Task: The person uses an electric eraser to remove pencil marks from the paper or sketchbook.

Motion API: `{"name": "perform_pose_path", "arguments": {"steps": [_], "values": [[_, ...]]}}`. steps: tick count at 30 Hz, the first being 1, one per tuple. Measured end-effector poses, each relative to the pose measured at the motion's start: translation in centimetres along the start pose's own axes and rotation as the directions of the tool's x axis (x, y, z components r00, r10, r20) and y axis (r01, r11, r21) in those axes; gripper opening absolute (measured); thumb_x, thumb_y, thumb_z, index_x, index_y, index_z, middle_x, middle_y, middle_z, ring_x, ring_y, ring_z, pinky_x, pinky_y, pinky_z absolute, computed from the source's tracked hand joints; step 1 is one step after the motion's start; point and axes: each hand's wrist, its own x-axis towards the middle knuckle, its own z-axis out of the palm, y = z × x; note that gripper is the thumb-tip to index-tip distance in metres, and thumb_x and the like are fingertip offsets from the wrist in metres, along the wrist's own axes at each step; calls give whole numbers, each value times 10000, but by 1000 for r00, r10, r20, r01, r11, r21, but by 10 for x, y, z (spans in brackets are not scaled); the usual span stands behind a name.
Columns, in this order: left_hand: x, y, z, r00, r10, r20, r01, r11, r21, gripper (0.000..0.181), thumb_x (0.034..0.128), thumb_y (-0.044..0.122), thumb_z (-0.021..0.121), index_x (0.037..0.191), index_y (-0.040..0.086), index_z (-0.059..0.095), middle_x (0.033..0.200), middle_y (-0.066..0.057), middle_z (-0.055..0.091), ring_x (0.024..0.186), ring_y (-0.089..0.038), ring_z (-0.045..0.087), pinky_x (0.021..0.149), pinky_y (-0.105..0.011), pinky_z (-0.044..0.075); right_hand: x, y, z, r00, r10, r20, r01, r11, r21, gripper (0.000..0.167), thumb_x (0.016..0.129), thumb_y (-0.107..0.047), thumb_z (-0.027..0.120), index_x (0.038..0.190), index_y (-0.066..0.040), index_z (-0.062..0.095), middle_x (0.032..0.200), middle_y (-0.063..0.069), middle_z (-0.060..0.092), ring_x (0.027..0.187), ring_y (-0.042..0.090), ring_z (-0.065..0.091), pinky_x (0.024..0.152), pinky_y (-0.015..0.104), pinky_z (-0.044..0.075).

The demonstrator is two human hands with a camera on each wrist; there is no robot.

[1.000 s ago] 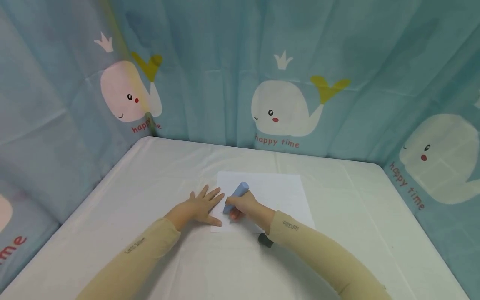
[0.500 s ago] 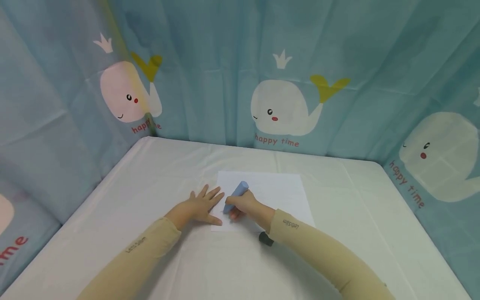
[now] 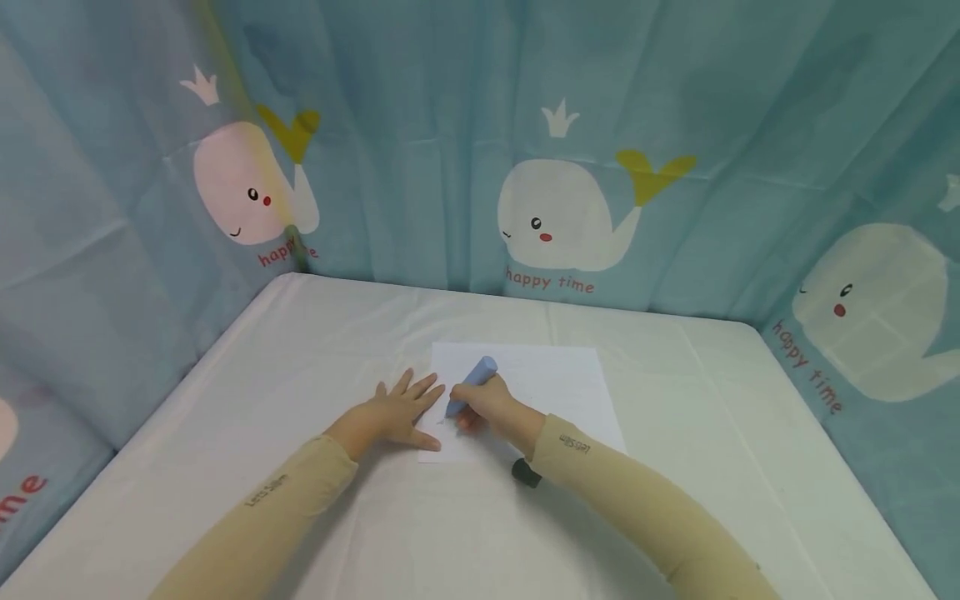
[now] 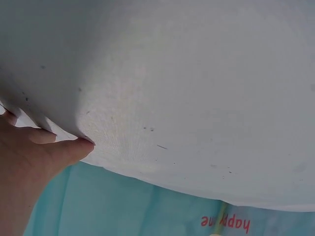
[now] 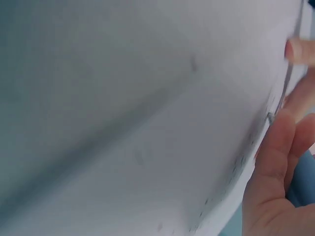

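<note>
My right hand grips a thick light-blue marker, tilted with its rear end up and its tip down at the white paper. Whether the tip touches the sheet is hard to tell. A small dark mark shows on the paper just left of the tip. My left hand lies with spread fingers on the paper's left edge. The left wrist view shows that left hand with its fingers on the white surface. In the right wrist view, a bit of the blue marker shows behind the right hand.
A short black cylindrical piece lies on the white-covered table below the paper, beside the right sleeve. Blue curtains with printed whales rise behind the table and along its sides.
The right hand and marker have shifted slightly up, away from the small mark, which now shows more plainly. The left hand keeps its place on the paper. The head view has turned slightly.
</note>
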Motion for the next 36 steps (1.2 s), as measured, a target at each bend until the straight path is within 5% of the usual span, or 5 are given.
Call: {"name": "perform_pose_path", "arguments": {"steps": [36], "values": [[0, -1, 0, 1000, 8, -2, -8, 1000, 7, 1020, 813, 648, 630, 1563, 128, 174, 1629, -104, 37, 1441, -463, -61, 1035, -749, 68, -4, -1, 3, 1000, -4, 16, 4, 1000, -4, 318, 829, -113, 645, 1071, 39, 507, 560, 82, 607, 416, 115, 571, 479, 244, 527]]}}
